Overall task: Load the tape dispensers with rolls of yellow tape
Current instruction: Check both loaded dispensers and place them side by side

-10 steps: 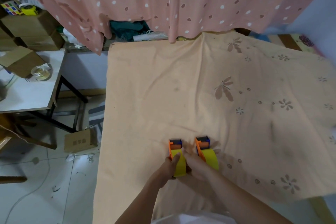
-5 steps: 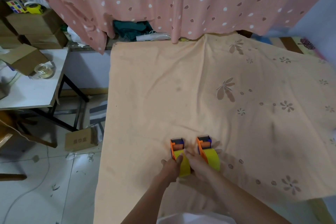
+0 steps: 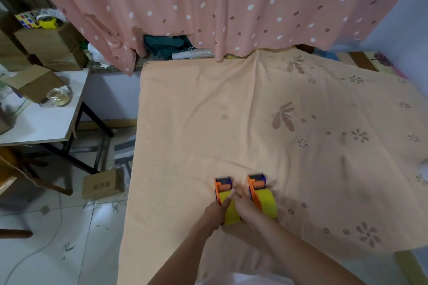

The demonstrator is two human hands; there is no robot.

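Two orange tape dispensers stand side by side near the front edge of the peach cloth. The left dispenser (image 3: pixel 222 188) carries a yellow tape roll (image 3: pixel 230 211). My left hand (image 3: pixel 214 211) grips that roll from its left side. My right hand (image 3: pixel 249 208) holds it from the right, with a fingertip up near the roll's top. The right dispenser (image 3: pixel 256 186) holds its own yellow roll (image 3: pixel 266 202) and stands free, just right of my right hand.
The peach flowered cloth (image 3: pixel 266 122) covers the work surface, with a pink spotted curtain (image 3: pixel 208 7) behind. A white side table (image 3: pixel 44 120) with a cardboard box (image 3: pixel 32 83) and a glass jar (image 3: pixel 59 97) stands left. A small carton (image 3: pixel 103 184) lies on the tiled floor.
Both hands stay on the left dispenser's yellow roll, shifting only slightly. The view has moved a little.
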